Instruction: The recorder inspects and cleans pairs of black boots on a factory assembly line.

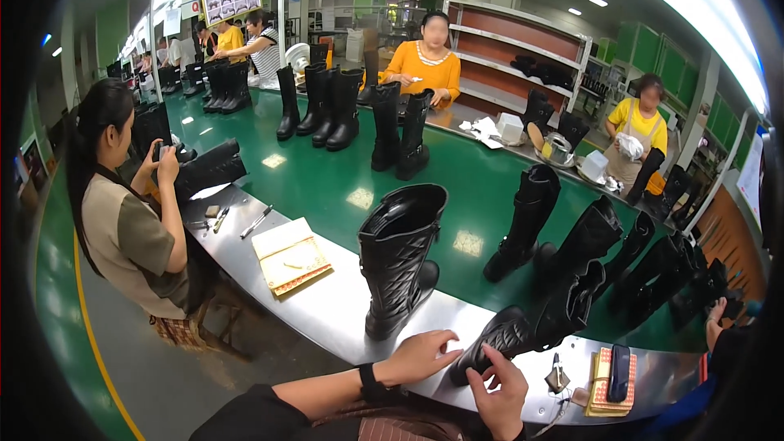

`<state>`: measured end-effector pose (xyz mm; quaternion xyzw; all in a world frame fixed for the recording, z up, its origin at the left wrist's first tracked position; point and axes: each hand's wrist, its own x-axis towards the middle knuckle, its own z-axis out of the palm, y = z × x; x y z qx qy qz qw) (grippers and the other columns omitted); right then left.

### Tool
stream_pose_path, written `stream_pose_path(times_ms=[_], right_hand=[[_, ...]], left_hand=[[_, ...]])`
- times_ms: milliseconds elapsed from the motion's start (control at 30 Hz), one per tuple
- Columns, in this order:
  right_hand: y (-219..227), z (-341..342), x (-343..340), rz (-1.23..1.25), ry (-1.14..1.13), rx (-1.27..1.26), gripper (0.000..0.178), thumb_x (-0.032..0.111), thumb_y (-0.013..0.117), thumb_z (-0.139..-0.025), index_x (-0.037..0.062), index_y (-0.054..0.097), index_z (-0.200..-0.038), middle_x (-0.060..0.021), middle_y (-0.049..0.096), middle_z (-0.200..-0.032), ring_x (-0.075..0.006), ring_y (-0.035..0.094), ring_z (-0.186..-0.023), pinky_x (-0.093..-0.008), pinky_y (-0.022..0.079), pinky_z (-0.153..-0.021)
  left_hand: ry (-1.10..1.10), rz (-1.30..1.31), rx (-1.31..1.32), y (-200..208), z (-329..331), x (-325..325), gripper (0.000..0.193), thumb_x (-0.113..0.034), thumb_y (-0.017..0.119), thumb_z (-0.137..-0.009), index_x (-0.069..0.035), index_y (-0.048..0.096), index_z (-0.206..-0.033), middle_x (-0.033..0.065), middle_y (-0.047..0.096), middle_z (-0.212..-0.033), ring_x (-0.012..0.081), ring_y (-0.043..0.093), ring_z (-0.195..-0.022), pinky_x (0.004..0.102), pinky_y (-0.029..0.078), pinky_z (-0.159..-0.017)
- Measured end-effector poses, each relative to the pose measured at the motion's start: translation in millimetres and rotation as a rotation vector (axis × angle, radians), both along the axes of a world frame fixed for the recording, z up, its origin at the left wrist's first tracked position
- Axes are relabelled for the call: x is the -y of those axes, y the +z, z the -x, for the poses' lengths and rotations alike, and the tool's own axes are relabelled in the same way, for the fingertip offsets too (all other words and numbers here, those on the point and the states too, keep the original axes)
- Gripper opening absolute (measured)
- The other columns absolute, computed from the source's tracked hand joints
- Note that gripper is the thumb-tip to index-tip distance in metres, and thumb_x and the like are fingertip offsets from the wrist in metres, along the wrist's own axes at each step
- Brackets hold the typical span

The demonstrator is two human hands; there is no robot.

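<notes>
A black quilted boot (496, 336) lies tilted on the metal table edge in front of me, its shaft pointing away to the right. My left hand (415, 357) hovers beside the boot's near end, thumb and curled fingers apart with nothing visible between them. On the other side, my right hand (500, 388) has its fingers spread, the index fingertip at the boot's surface; whether it presses there I cannot tell. Just beyond my left hand, another tall quilted boot (400, 257) stands upright, its open top showing.
Yellow booklets (291, 255) and a pen (256, 221) lie on the metal edge to the left. A dark case (619, 373) rests on a notebook at right. Several black boots stand on the green tabletop (318, 184). A seated person (135, 212) works at left; others stand across.
</notes>
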<state>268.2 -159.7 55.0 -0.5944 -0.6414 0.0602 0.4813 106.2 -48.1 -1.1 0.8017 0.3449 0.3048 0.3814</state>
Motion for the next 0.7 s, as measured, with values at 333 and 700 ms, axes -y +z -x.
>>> stream_pose_path(times_ms=[333, 700], right_hand=[[3.2, 4.4, 23.6, 0.013, -0.112, -0.215, 0.042, 0.008, 0.073, -0.091, 0.0020, 0.059, -0.130, -0.0012, 0.055, -0.067, -0.0112, 0.049, -0.058, -0.0276, 0.044, -0.057], [-10.5, -24.3, 19.6, 0.081, 0.648, -1.283, 0.032, 0.028, 0.059, -0.102, 0.0066, 0.053, -0.080, -0.0014, 0.050, -0.065, -0.0142, 0.047, -0.058, -0.0327, 0.041, -0.060]], left_hand=[[-0.161, 0.054, 0.007, -0.7, -7.5, 11.1, 0.031, -0.028, 0.065, -0.098, -0.006, 0.068, -0.120, 0.0101, 0.071, -0.095, 0.0214, 0.067, -0.076, 0.0344, 0.053, -0.071], [-0.228, 0.859, 0.867, 55.5, 57.2, -19.6, 0.063, -0.040, 0.036, -0.111, -0.015, 0.030, -0.053, -0.0022, 0.028, -0.051, 0.0126, 0.025, -0.051, 0.0288, 0.025, -0.053]])
